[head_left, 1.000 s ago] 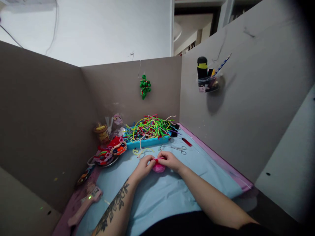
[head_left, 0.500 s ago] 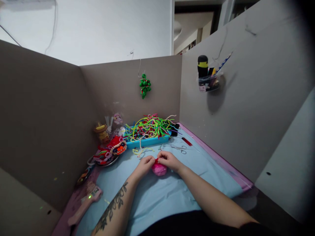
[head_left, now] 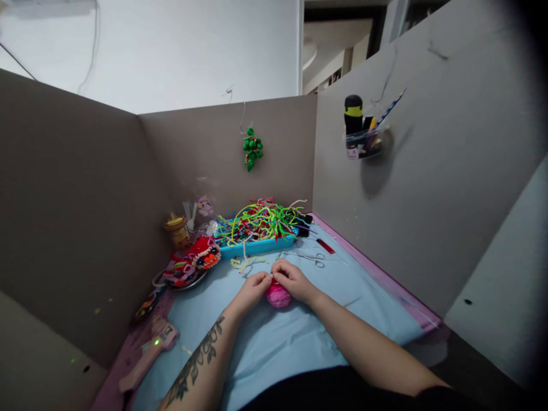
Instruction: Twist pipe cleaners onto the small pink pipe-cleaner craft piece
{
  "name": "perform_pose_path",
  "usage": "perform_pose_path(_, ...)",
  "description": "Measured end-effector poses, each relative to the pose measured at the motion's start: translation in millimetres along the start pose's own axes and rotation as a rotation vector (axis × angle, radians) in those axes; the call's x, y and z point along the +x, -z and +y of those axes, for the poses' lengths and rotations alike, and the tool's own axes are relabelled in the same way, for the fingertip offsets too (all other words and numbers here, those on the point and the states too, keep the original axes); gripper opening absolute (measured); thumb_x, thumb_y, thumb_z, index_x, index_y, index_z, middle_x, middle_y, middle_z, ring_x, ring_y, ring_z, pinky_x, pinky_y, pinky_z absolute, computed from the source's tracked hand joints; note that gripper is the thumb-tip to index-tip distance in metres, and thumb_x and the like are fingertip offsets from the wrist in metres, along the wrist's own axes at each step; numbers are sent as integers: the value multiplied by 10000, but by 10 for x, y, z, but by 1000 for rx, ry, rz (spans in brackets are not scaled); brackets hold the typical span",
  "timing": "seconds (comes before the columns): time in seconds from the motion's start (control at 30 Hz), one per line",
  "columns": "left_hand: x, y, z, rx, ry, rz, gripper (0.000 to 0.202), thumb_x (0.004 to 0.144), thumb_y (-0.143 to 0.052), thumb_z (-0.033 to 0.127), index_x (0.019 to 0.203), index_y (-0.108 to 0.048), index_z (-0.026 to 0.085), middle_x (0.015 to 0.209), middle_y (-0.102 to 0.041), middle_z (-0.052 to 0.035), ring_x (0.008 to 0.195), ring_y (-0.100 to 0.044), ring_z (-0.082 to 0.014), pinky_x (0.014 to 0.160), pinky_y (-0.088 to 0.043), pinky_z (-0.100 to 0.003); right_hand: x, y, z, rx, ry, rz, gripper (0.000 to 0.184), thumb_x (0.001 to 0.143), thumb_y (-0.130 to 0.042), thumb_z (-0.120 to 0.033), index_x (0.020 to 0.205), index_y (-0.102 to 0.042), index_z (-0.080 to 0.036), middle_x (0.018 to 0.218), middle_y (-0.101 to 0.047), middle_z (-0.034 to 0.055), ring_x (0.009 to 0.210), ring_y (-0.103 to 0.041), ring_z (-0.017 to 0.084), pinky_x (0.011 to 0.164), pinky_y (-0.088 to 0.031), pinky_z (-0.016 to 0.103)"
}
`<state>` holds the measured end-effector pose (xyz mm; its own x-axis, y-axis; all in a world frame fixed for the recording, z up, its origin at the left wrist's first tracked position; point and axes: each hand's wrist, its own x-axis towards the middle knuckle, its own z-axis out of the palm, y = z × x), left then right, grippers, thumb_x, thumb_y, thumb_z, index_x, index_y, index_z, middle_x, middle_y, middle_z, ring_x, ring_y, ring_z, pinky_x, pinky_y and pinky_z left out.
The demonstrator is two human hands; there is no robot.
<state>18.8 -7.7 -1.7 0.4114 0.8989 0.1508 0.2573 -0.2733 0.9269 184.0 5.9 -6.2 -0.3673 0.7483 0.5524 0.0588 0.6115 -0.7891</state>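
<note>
A round, fuzzy pink ball point(head_left: 278, 295) with a red piece at its top is in front of me, just over the blue cloth point(head_left: 257, 354). My left hand point(head_left: 256, 285) pinches at the ball's upper left, thumb and forefinger closed together. From the right, my right hand point(head_left: 291, 278) pinches at the red top, its fingertips close to the left ones. The fingers hide most of the red piece, so its exact kind is unclear. Scissors point(head_left: 315, 260) lie on the cloth beyond my right hand.
A blue tray point(head_left: 257, 247) heaped with colourful pipe cleaners point(head_left: 269, 220) stands at the back. To the left are a bowl of fuzzy crafts point(head_left: 184, 271), a jar point(head_left: 177, 233) and a pink glue gun point(head_left: 149, 351). A red strip point(head_left: 325, 246) lies right of the scissors. Grey panels surround the table.
My right hand has shifted slightly up and left over the ball. The red part at the top looks more covered by fingers. The ball has barely moved.
</note>
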Motion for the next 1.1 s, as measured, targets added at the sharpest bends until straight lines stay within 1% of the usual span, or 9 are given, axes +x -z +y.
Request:
perform_pose_path(0.23,0,-30,-22,-45,19,-11,420,767,-490,549,613,-398,169,574,-332,53,561,-301,-91,529,-244,-230,-6,5,-3,33,29,11,235,866,-451,-336,678,-459,-194,797,-495,33,786,-466,171,757,-378,303)
perform_pose_path(0.33,-2,-36,-20,-20,34,4,424,756,-497,551,600,-381,175,559,-327,55,546,-297,-89,519,-234,-230,-10,29,2,40,40,34,248,873,-442,-352,683,-462,-194,804,-486,37,793,-468,177,757,-376,307)
perform_pose_path(0.53,-15,-11,32,6,-5,49,397,770,-496,511,590,-390,172,557,-337,50,551,-306,-94,528,-238,-233,-13,93,-3,47,61,60,247,872,-449,-351,684,-478,-194,798,-485,38,781,-468,181,749,-366,312)
perform_pose_path(0.67,-26,10,66,-8,-9,71,375,785,-494,485,605,-395,171,569,-339,47,560,-307,-96,531,-244,-229,-4,117,23,61,40,72,273,866,-459,-387,680,-486,-190,792,-489,38,775,-463,179,742,-363,307)
perform_pose_path(0.77,-20,25,32,-11,-20,80,371,791,-493,480,612,-406,167,577,-345,46,563,-314,-97,530,-248,-226,-12,91,65,95,-11,60,273,865,-461,-416,729,-507,-184,789,-490,28,765,-460,166,722,-366,289)
perform_pose_path(0.87,-9,49,-13,-1,-30,99,360,809,-473,473,636,-433,160,595,-371,39,576,-331,-101,534,-258,-225,-30,47,97,197,-94,-50,244,819,-537,-418,872,-526,-180,789,-499,9,727,-467,147,663,-365,261)
perform_pose_path(0.93,-8,68,-15,6,-32,93,347,819,-466,459,649,-441,158,607,-385,36,584,-341,-102,540,-265,-225,-38,26,104,277,-150,-108,272,776,-596,-394,929,-529,-179,785,-512,0,699,-476,135,631,-361,246)
perform_pose_path(1.0,-15,84,8,26,-44,69,335,822,-468,442,646,-438,159,611,-386,37,588,-348,-102,547,-273,-223,-36,18,105,367,-207,-122,265,748,-624,-373,900,-544,-172,765,-529,-4,667,-484,124,610,-358,237)
perform_pose_path(1.1,-31,101,50,75,-67,29,306,828,-469,408,653,-456,158,622,-411,34,603,-375,-107,567,-298,-223,-25,14,118,476,-297,-96,246,692,-665,-350,803,-559,-159,696,-540,-11,596,-477,106,560,-345,222)
